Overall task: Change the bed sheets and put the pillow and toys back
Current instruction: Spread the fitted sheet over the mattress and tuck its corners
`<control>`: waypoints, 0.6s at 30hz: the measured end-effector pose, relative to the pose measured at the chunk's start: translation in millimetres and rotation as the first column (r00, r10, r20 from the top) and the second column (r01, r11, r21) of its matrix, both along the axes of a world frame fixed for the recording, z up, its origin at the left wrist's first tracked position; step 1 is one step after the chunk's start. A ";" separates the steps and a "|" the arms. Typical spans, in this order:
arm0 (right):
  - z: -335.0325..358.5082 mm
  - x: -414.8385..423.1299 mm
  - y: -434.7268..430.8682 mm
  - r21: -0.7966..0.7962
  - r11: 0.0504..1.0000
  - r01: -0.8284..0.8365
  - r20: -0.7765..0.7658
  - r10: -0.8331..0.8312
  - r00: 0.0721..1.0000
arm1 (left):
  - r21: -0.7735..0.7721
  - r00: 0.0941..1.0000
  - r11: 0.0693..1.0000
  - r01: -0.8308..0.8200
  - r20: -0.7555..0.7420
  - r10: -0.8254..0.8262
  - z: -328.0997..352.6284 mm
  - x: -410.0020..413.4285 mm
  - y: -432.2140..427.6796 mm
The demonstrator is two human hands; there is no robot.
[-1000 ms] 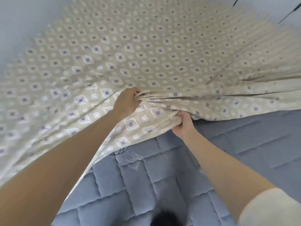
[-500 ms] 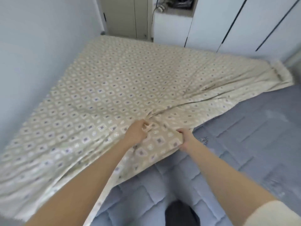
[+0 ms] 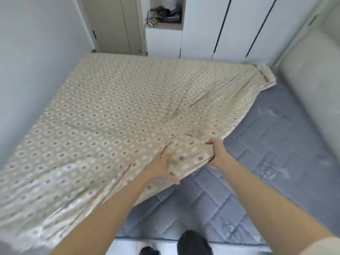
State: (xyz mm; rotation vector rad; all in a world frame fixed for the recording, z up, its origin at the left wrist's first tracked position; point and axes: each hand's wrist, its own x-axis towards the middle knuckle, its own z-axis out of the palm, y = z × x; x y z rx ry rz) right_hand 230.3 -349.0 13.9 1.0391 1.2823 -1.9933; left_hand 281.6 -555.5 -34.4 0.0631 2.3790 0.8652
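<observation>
A beige bed sheet (image 3: 114, 115) with a small diamond pattern lies spread over the left and far part of the bed. The blue-grey quilted mattress (image 3: 272, 144) shows bare on the right and near side. My left hand (image 3: 160, 167) grips a bunched fold at the sheet's near edge. My right hand (image 3: 216, 152) holds the same edge a little to the right, fingers curled under the cloth. Creases run from my hands toward the sheet's far right corner (image 3: 265, 74). No pillow or toys are in view.
A pale wall (image 3: 36, 52) runs along the bed's left side. White wardrobe doors (image 3: 230, 28) and a niche with cables (image 3: 161, 13) stand behind the bed. A light padded headboard (image 3: 309, 74) lines the right side. My legs and feet (image 3: 193, 243) stand at the near edge.
The sheet, billowed up in the air a second ago, has settled flat onto the mattress. Both hands have come down and toward me while keeping hold of the near edge.
</observation>
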 end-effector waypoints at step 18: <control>29.6 76.3 221.2 0.010 0.999 0.048 -0.162 -0.046 0.986 | 0.018 0.987 0.988 -0.152 -0.060 0.152 44.1 84.9 199.1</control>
